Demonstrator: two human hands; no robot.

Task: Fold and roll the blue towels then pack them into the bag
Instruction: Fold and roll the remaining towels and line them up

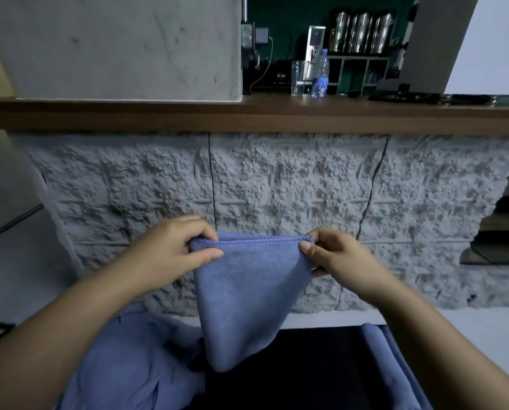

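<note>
Held up in the air before a rough grey stone wall (276, 179): one folded blue towel (247, 294), hemmed top edge level, lower part hanging down to a rounded point. Pinched at its top left corner by the left hand (173, 250), thumb in front and fingers curled over the hem. Pinched at its top right corner by the right hand (333, 255), thumb on the near face. Both hands well apart, each clamped on its own corner, with the hem stretched straight between them.

Below the held towel, a dark surface (300, 377); could not tell whether bag or bench. To the lower left, a loose heap of blue towels (129, 362), crumpled. To the lower right, more blue cloth (377, 335) lying in a long fold beside the dark surface, partly hidden by the right forearm.

Above the wall, a wooden ledge (247, 113) carrying a clear glass (299, 78) and, just beside it, a plastic water bottle (320, 74). Further back, a row of steel canisters (361, 32) on a shelf.
</note>
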